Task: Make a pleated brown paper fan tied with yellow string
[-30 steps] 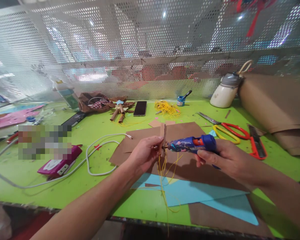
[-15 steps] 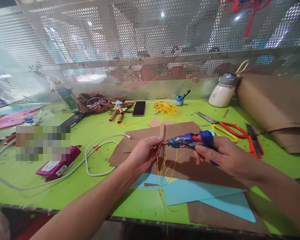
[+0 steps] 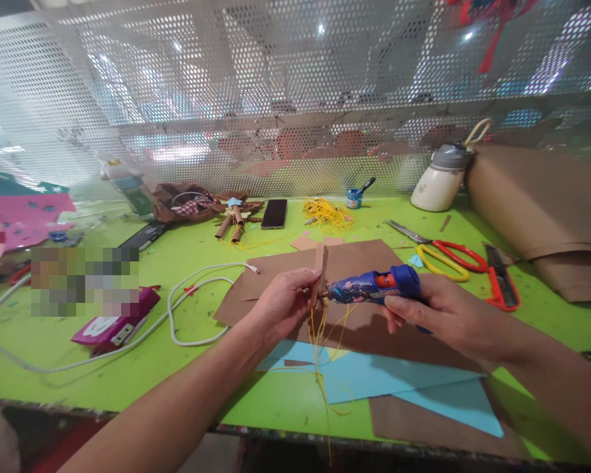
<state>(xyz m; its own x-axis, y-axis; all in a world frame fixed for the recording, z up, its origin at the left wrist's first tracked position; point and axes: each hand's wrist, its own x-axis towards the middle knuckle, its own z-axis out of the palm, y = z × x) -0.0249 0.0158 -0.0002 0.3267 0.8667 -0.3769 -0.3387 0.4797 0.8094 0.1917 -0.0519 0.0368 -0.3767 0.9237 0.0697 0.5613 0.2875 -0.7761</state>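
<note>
My left hand (image 3: 283, 303) pinches a small upright cardboard piece (image 3: 319, 264) with yellow threads (image 3: 325, 348) hanging down from it. My right hand (image 3: 443, 314) grips a blue glue gun (image 3: 374, 286) held level, its nozzle touching the lower part of the cardboard piece. Both hands hover above a brown cardboard sheet (image 3: 354, 259) and blue paper (image 3: 374, 378) on the green table (image 3: 128, 368).
Red and yellow scissors (image 3: 453, 257) and a red cutter (image 3: 502, 282) lie to the right, near a brown paper roll (image 3: 542, 197) and a white jug (image 3: 440, 180). A phone (image 3: 274, 213), yellow thread pile (image 3: 328, 213), paint pot (image 3: 355, 197), white cable (image 3: 187, 309) and pink box (image 3: 113, 325) lie around.
The glue gun's nozzle has dropped slightly along the cardboard piece. Pink and dark paper has come into view at the far left edge.
</note>
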